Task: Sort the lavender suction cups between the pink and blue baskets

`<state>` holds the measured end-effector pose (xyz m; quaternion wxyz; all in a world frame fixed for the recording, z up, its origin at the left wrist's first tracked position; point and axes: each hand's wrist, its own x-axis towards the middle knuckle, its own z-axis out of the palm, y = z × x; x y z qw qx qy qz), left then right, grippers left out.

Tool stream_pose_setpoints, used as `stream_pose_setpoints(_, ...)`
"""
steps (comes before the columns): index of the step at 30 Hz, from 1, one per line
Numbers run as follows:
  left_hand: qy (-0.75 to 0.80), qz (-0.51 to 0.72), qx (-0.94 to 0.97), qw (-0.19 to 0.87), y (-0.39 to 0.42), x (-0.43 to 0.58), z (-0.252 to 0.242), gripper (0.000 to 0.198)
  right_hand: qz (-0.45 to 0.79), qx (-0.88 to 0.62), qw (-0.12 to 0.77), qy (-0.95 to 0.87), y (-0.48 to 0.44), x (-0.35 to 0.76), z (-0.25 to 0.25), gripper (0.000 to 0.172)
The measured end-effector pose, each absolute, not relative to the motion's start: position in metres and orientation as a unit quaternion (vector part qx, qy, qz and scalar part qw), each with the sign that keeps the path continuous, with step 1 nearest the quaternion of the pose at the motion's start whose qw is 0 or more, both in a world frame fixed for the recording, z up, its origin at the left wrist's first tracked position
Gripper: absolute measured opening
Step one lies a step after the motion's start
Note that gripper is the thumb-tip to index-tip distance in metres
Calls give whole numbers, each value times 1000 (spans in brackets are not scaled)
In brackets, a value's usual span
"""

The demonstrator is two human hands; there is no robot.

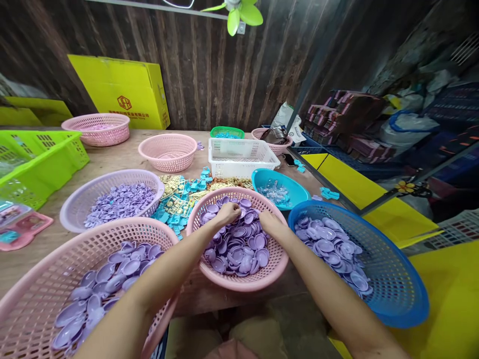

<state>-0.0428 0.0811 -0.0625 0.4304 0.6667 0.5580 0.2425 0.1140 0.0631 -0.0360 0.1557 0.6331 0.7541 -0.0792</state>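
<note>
Both my hands reach into a pink basket heaped with purple plastic shells at the table's front edge. My left hand is curled, its fingers closed among the shells at the far side of the heap. My right hand lies close beside it, fingers bent down into the shells. What either hand grips is hidden by the fingers. A blue basket of purple shells stands to the right, and a large pink basket of them sits under my left forearm.
A lilac basket of small purple parts stands at left, with teal and yellow pieces heaped behind. A teal bowl, a white crate, empty pink baskets, a green crate and a yellow carton fill the back. A yellow surface lies right.
</note>
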Motion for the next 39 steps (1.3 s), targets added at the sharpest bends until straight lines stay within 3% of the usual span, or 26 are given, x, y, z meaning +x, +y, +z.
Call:
stream_pose_setpoints(5,585,282,650,396,84,-46,-59,20,-76,610,175,769,71,107,-52,22)
stream_pose_setpoints(10,567,318,650,394,82,-46,-52,21,-79,610,170,770,74,114,-59,26)
stream_pose_setpoints(13,513,257,708,411,79,-44,-50,33,-89,613,153,770,75,119,-57,29)
stream_pose_setpoints(15,523,178,756,351,77,-43,-51,40,-96,615,140,770,74,121,-52,27)
stream_pose_setpoints(19,588,95,777,202,75,-44,-57,20,-116,615,103,773,69,123,-39,17)
stream_pose_setpoints(24,574,53,799,172,70,-42,-63,25,-171,610,25,773,57,123,-33,12)
stream_pose_setpoints(32,560,49,797,218,65,-29,-76,12,-375,586,-69,715,48,109,-40,14)
stream_pose_setpoints(39,544,154,748,347,69,-31,-82,8,-434,579,-124,679,49,108,-54,14)
